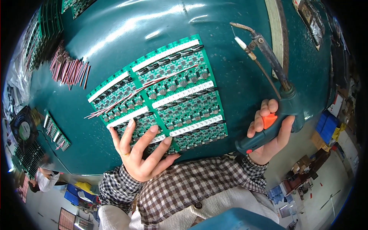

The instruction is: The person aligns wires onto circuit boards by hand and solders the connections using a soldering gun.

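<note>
A green panel of circuit boards (149,101) with rows of white connectors lies in front of me on the dark green mat. My left hand (143,151) rests on its near left part, fingers spread, and covers some of the components. A few red and white wires (143,89) lie loosely across the panel. My right hand (270,132) is wrapped round the handle of a soldering gun (264,136) with an orange trigger, to the right of the panel. The gun's bent metal tip (241,27) and the thin solder feed tube (264,73) beside it point away from me.
A bundle of red and white wires (69,67) and a stack of green boards (43,30) lie at the far left. Nearer are a small board (56,131) and a black fan (25,128). A pale strip (278,34) and a dirty metal holder (308,21) lie at the far right.
</note>
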